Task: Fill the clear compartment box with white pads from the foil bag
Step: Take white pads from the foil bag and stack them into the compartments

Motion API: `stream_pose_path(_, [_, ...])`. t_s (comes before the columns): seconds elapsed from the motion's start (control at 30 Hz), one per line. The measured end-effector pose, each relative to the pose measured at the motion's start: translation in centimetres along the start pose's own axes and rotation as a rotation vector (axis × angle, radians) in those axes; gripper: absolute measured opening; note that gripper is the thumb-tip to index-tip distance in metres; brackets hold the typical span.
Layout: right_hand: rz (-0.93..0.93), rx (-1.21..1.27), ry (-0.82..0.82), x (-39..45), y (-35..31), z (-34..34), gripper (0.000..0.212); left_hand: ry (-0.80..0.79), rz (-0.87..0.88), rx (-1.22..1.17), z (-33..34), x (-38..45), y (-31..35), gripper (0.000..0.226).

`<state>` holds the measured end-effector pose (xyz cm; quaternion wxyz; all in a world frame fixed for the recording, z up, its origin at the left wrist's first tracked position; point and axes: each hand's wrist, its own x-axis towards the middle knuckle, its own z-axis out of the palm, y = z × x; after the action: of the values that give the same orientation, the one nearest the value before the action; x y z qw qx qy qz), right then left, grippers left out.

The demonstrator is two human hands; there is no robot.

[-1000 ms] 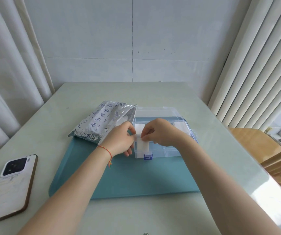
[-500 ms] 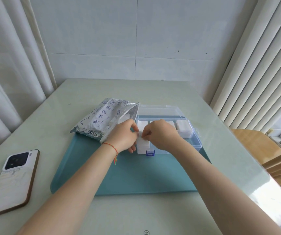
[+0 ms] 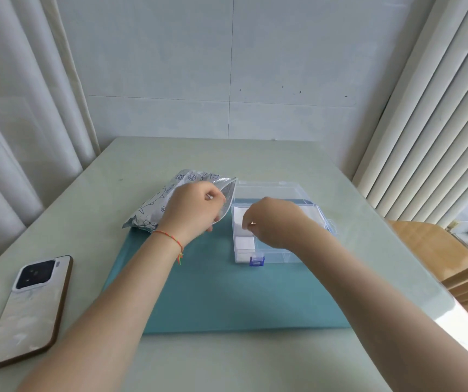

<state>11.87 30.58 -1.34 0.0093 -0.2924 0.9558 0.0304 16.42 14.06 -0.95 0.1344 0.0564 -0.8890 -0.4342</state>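
the left hand (image 3: 191,207) curls its fingers at the open mouth of the foil bag (image 3: 167,203), which lies on the worktop (image 3: 283,162) just left of the clear compartment box (image 3: 278,222). the right hand (image 3: 272,222) hovers over the box with fingers curled; what they pinch cannot be told. white pads (image 3: 244,243) fill the box's left compartments. a phone (image 3: 29,309) lies well apart.
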Motion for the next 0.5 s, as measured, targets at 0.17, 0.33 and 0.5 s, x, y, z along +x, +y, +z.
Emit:
stream_pose_path(0.17, [0.038,0.187,0.193,1.0,0.2,-1.4,0.024,0.156,0.055,0.35,-0.9,1.5,-1.6,0.021])
stream_pose_path(0.33, [0.028,0.327,0.217,3.3,-0.8,-1.6,0.024,0.173,0.0,0.391,-1.0,3.4,-4.0,0.011])
stream_pose_path(0.5, [0.031,0.384,0.18,5.8,-2.2,-0.3,0.02,0.116,-0.088,0.145,-1.8,3.9,-5.2,0.031])
